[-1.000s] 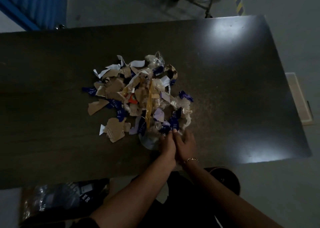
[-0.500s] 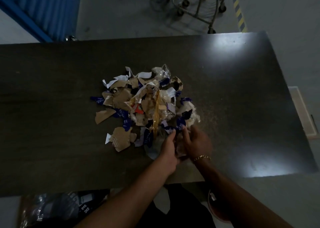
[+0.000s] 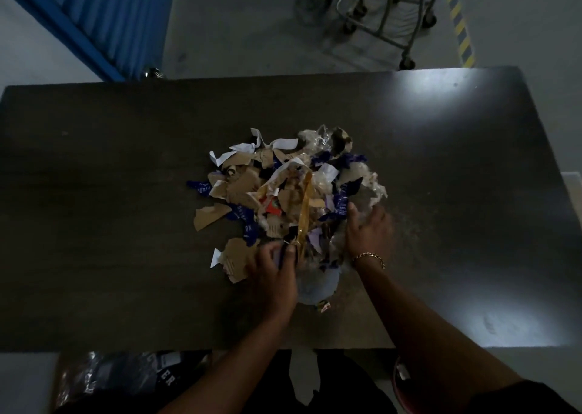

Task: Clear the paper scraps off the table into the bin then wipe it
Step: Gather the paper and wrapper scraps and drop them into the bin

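A heap of torn paper scraps [image 3: 283,193], brown, white and blue with some clear plastic, lies in the middle of the dark table [image 3: 110,193]. My left hand [image 3: 272,272] rests on the heap's near edge, fingers curled into the scraps. My right hand [image 3: 367,228], with a gold bracelet at the wrist, lies flat against the heap's right side, fingers spread. A pale round piece [image 3: 318,287] sits between my wrists. Part of a red round bin [image 3: 401,382] shows on the floor under my right forearm.
A cardboard box with dark plastic bags [image 3: 110,379] stands on the floor at the near left. A metal wheeled trolley [image 3: 384,13] is beyond the table's far edge. A blue panel [image 3: 104,20] stands at the far left.
My hands have parted: the left slid to the heap's near left edge, the right moved out to its right side. The view shifted so the table appears lower.
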`<state>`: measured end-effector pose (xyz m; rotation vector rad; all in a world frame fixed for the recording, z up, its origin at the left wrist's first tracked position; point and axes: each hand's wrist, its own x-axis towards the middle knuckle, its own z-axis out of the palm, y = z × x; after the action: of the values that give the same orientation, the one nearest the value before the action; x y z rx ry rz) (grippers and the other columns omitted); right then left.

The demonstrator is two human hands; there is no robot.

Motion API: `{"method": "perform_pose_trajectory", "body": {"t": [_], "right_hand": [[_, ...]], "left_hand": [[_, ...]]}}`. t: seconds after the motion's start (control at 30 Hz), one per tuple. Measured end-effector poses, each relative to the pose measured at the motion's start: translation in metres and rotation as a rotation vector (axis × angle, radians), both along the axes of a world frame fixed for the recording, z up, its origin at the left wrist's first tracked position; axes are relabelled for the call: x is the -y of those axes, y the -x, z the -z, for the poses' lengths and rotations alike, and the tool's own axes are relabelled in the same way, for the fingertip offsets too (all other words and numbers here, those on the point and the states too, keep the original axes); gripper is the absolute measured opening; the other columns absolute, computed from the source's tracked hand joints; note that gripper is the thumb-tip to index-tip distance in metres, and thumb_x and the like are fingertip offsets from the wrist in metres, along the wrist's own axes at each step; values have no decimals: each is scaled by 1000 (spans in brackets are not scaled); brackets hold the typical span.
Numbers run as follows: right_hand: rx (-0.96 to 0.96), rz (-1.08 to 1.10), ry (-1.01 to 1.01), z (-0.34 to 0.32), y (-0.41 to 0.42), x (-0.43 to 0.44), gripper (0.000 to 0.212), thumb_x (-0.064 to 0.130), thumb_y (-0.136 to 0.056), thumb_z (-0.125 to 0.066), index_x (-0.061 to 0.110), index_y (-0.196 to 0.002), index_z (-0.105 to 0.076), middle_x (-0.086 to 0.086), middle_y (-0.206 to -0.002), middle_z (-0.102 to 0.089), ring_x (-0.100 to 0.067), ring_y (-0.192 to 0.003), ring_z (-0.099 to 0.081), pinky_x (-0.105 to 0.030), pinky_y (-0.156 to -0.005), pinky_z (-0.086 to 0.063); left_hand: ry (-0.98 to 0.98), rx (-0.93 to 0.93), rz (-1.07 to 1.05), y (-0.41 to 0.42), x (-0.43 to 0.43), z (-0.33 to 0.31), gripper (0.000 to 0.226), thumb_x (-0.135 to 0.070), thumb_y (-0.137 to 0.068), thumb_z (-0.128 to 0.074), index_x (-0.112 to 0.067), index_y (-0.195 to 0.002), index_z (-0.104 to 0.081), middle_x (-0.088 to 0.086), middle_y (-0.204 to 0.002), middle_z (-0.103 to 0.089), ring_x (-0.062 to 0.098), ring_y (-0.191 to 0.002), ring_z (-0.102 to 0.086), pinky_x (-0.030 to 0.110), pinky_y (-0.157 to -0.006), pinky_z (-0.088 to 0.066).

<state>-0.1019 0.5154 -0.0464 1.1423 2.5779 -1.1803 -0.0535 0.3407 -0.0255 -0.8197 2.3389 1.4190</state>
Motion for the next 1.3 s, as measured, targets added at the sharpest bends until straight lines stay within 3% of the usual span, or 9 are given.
{"method": "perform_pose_trajectory", "body": {"t": [0.13, 0.3, 0.43, 0.6, 0.7, 0.87, 1.03, 1.13, 1.3], "right_hand": [[69, -28, -28, 16, -6, -3, 61, 61, -102, -40, 20, -147, -40, -13, -152, -38, -33, -138, -37, -54, -112, -34], [36, 8, 19, 21, -8, 3, 73, 67, -98, -42, 20, -153, -35, -12, -159, -32, -34, -144, -32, -57, -115, -31], [49, -21, 20, 18, -8, 12, 97, 86, -82, -47, 25, -155, -28, -7, -162, -26, -33, -146, -27, -60, -114, -32], [150, -192, -83, 16, 6, 20, 105, 99, -68, -40, 28, -146, -42, -7, -158, -32, -35, -143, -33, -58, -109, -38], [224, -260, -141, 13, 17, 22, 84, 89, -77, -46, 29, -135, -53, -9, -147, -41, -34, -134, -41, -54, -102, -43], [186, -182, 11, 19, 26, 23, 45, 57, -87, -64, 19, -112, -68, -12, -120, -56, -29, -109, -56, -44, -90, -51], [84, 68, 414, 13, 4, 33, 19, 34, -92, -68, 20, -80, -70, -3, -77, -71, -21, -74, -67, -30, -64, -48], [42, 298, 679, 1, -8, 48, 20, 24, -94, -66, 6, -89, -73, -8, -80, -73, -22, -72, -67, -30, -61, -49], [62, 333, 829, -3, -10, 57, 26, 17, -103, -52, 4, -96, -73, -10, -91, -70, -16, -77, -64, -18, -57, -48]], "left_hand": [[127, 218, -145, 18, 34, 24, 92, -92, -75, -37, -40, -151, -37, -5, -160, -20, 36, -145, -30, 63, -111, -38], [139, 143, 84, 13, -3, 6, 89, -89, -79, -35, -37, -152, -31, -1, -160, -18, 31, -145, -29, 53, -112, -37], [123, 127, 91, 0, -42, -8, 71, -68, -94, -53, -30, -151, -36, 5, -157, -28, 26, -139, -35, 39, -105, -36], [-18, 283, 23, 5, -51, 8, 68, -64, -98, -47, -30, -155, -33, 5, -165, -19, 32, -149, -25, 55, -119, -30], [-27, 320, 43, 12, -50, 17, 69, -63, -100, -45, -28, -158, -30, 5, -166, -19, 32, -152, -21, 54, -121, -26], [-172, 263, -139, 24, -47, 21, 76, -67, -92, -56, -25, -153, -40, 8, -155, -43, 32, -141, -42, 47, -112, -39], [-222, 302, -149, 32, -46, 17, 86, -75, -91, -48, -34, -162, -21, 6, -170, -18, 34, -155, -19, 53, -122, -23], [-255, 329, -199, 32, -50, 12, 103, -82, -83, -51, -31, -164, -14, 4, -172, -11, 31, -157, -16, 55, -125, -20], [-407, 237, -375, 28, -57, 4, 116, -86, -56, -75, -31, -153, -42, 0, -153, -48, 24, -140, -46, 51, -114, -40]]}}
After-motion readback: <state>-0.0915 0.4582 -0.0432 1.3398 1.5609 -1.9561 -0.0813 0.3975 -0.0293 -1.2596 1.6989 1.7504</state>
